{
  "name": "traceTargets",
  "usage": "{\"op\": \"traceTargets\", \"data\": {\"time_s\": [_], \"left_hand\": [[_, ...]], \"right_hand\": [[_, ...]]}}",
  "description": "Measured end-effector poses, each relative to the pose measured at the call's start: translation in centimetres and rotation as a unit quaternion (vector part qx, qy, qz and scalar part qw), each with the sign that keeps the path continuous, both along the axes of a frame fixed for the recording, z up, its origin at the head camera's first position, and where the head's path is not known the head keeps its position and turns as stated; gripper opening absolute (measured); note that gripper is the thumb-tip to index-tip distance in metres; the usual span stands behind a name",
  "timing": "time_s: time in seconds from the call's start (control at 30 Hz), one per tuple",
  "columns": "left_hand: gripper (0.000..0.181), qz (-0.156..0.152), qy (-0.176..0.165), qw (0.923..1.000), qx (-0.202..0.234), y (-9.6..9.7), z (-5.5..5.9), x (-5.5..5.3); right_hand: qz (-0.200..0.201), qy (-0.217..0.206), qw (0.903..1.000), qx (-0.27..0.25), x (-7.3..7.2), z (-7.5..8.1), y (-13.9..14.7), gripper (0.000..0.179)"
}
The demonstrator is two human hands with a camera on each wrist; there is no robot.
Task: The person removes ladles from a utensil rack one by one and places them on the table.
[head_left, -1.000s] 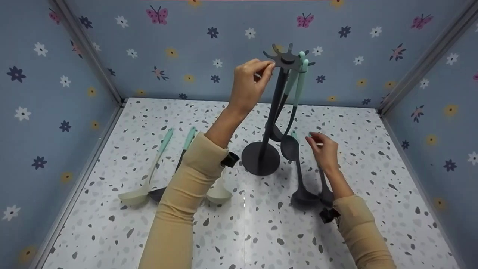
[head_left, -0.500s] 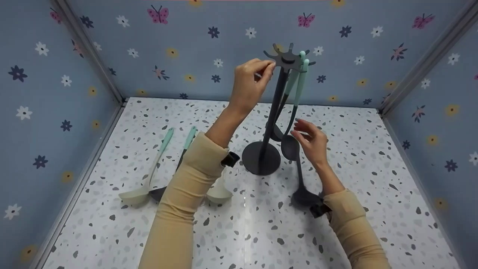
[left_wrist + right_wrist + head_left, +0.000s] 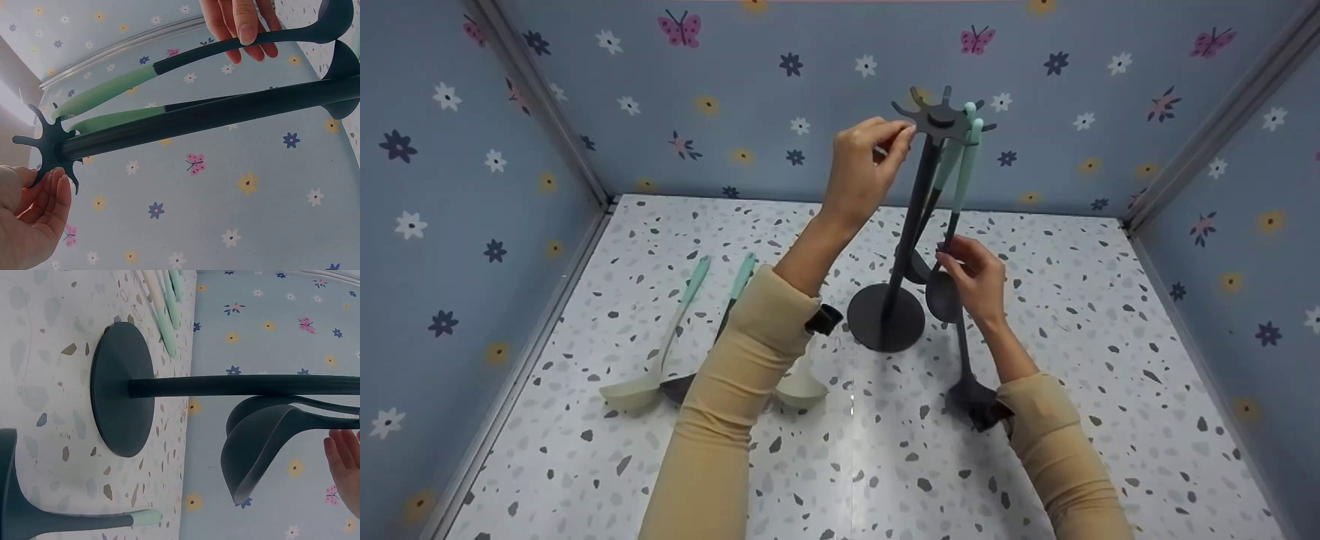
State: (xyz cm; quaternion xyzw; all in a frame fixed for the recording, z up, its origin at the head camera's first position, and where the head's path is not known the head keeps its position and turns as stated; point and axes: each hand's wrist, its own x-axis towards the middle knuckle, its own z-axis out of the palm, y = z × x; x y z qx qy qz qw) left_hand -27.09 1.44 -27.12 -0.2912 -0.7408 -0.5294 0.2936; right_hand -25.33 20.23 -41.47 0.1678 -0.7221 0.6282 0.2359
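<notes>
A black utensil stand [image 3: 915, 214] with a round base and a hooked top stands upright mid-table. My left hand [image 3: 859, 169] pinches one of its hooks between thumb and fingers, as the left wrist view also shows. Two black spoons with mint-green handles hang from the far right hooks. My right hand [image 3: 979, 281] pinches the dark shaft of the nearer spoon [image 3: 942, 298], thumb in front and fingers behind. Just behind it hangs the other spoon [image 3: 916, 268], close to the pole. In the right wrist view, the held spoon's bowl [image 3: 253, 455] overlaps the one behind.
On the speckled table lie a cream ladle [image 3: 634, 394], a black utensil [image 3: 676, 388] partly under my left sleeve, and another cream ladle [image 3: 801, 388]. A black ladle [image 3: 967, 394] lies near my right wrist. Patterned walls [image 3: 735, 97] enclose the table.
My right hand has moved left from above the utensils lying on the right to the nearer hanging spoon and taken hold of its shaft. My left hand stays on the hook.
</notes>
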Motion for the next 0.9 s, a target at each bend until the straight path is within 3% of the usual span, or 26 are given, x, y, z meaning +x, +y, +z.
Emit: {"op": "traceTargets", "data": {"time_s": [0.53, 0.9], "left_hand": [[0.02, 0.013, 0.0, 0.9999, -0.01, 0.02, -0.07, -0.02], [0.02, 0.01, 0.002, 0.9999, -0.007, 0.04, -0.07, -0.14]], "right_hand": [[0.014, 0.071, 0.9958, -0.057, 0.29, -0.85, -0.65, 0.019], [-0.003, 0.081, 0.9939, -0.075, 0.57, -0.5, -0.58, 0.019]]}}
